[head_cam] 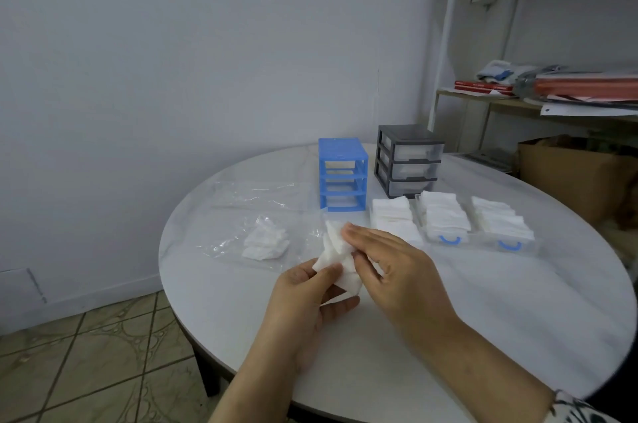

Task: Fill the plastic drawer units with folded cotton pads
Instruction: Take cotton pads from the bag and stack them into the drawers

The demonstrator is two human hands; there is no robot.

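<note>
Both hands are working one pad (pixel 336 256) at frame centre, above the tabletop (pixel 483 301). Left hand (pixel 307 301) is pinching the pad's lower edge, thumb on top, fingers curled under. Right hand (pixel 397 267) is lying over the pad's right side, fingers mostly straight, thumb tucked against it. Blue unit (pixel 341 173) is standing upper centre with its slots open, no drawers in. Grey unit (pixel 409 160) is sitting just right of it, drawers in. Three drawers (pixel 445 220) packed with pads are lined up right of centre, in front of the units. Loose pads in a bag (pixel 264 241) are lying left of centre.
</note>
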